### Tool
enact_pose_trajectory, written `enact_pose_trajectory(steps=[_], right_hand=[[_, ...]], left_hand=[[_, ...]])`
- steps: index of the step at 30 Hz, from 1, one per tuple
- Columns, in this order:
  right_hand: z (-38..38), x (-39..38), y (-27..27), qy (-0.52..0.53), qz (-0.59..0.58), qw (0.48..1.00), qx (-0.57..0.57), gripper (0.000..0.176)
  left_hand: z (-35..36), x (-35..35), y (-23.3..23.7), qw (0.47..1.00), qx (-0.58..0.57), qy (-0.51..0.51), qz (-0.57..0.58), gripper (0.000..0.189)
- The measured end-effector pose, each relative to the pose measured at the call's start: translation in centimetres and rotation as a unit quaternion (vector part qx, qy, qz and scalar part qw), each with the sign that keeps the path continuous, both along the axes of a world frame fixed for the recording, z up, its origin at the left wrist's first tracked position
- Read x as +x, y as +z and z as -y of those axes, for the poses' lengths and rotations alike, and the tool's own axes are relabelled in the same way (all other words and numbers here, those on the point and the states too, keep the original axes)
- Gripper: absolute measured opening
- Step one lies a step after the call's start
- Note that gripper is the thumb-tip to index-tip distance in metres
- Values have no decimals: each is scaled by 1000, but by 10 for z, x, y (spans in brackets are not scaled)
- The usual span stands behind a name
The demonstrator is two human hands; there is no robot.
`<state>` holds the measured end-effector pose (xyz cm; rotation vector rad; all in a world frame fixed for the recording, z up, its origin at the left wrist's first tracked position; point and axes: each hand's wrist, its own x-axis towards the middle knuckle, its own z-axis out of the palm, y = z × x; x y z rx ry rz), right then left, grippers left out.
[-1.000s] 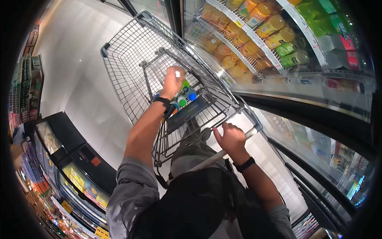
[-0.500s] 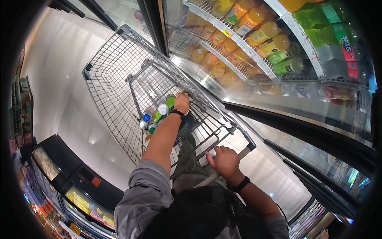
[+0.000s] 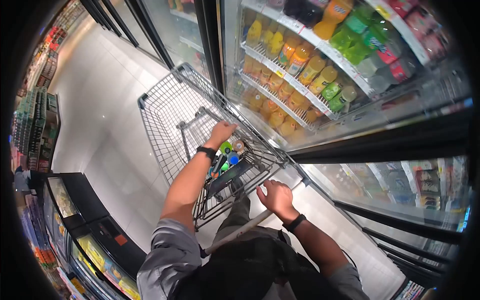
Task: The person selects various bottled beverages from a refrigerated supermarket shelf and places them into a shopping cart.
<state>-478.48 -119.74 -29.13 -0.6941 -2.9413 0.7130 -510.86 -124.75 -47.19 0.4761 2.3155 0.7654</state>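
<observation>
My left hand (image 3: pixel 222 133) reaches over the shopping cart (image 3: pixel 158 122), its fingers loosely bent and nothing visible in them. Just below it, several bottles stand bunched in the rear part of the cart. Among them are a green-topped bottle (image 3: pixel 226 147), one with a pale brown cap (image 3: pixel 238 146) and one with a blue cap (image 3: pixel 233 158). Their lower parts are mostly hidden. My right hand (image 3: pixel 278 198) is curled over the cart handle (image 3: pixel 240 231), its thumb held out to the side.
To the right, a glass-doored drinks cooler (image 3: pixel 345 165) holds rows of orange, yellow and green bottles (image 3: pixel 300 57). A black freezer chest (image 3: pixel 95 220) stands at left. Tiled floor (image 3: pixel 107 125) runs ahead between the cart and the stocked shelves (image 3: pixel 37 125).
My left hand has come away from the green-topped bottle and now hovers above the group. The bottles appear bunched differently. The view has shifted; my right hand stays at the handle.
</observation>
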Motion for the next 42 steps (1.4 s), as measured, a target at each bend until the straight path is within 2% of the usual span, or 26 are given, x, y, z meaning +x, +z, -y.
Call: enact_pose_trajectory(steps=[1, 2, 4, 5, 6, 8, 9, 10, 11, 12, 14, 15, 17, 18, 20, 21, 24, 30, 36, 38, 42], right_hand=[[3, 4, 4, -8, 13, 1000, -5, 33], [6, 11, -1, -2, -18, 1000, 25, 32], [10, 21, -1, 8, -57, 998, 18, 32], [10, 25, -9, -5, -83, 996, 21, 30], [12, 28, -2, -6, -53, 998, 23, 30], [12, 34, -3, 5, -83, 996, 22, 32], [14, 38, -7, 4, -108, 994, 23, 32], [14, 40, -6, 4, -133, 991, 24, 33], [14, 45, 6, 3, -100, 995, 10, 32], [16, 48, -2, 7, -128, 992, 21, 32], [20, 55, 9, 0, -69, 998, -6, 35], [22, 59, 15, -1, -33, 999, -18, 35], [28, 73, 24, -12, -44, 999, -19, 36], [35, 80, 26, -14, -49, 998, -24, 36], [43, 92, 23, -15, -58, 998, -17, 35], [46, 99, 24, -16, -61, 998, -15, 35], [60, 122, 29, -28, -49, 998, -23, 34], [89, 159, 32, -64, -46, 997, -28, 32], [111, 166, 28, -89, -51, 994, -22, 32], [119, 170, 26, -103, -51, 993, -3, 33], [153, 169, 28, -118, -33, 992, -2, 33]], left_hand=[[12, 5, 36, 998, 54, 18, -5, 62], [21, 12, 72, 993, 111, 27, -10, 56], [64, 52, 128, 969, 234, 73, 19, 42], [82, 80, 172, 964, 265, 32, -8, 36], [108, 108, 178, 960, 275, -3, -58, 36], [152, 192, 239, 961, 271, 11, 46, 36], [179, 221, 240, 980, 184, -70, -35, 42], [197, 255, 263, 986, 91, -111, -79, 54], [220, 283, 246, 975, 97, -148, -137, 59], [245, 303, 228, 958, 103, -183, -195, 64], [281, 333, 214, 983, -38, -162, -77, 62], [289, 344, 211, 981, -34, -170, -84, 62], [309, 363, 203, 968, -158, -159, -109, 51], [315, 372, 200, 968, -160, -156, -111, 51], [317, 386, 200, 958, -157, -130, -201, 39], [317, 394, 213, 954, -165, -142, -207, 34], [333, 407, 209, 952, -154, -155, -214, 34], [359, 419, 216, 956, -169, -176, -164, 40], [379, 417, 223, 964, -130, -228, -47, 46], [388, 413, 212, 960, -121, -244, -60, 46], [416, 402, 224, 954, -107, -275, -53, 44]])
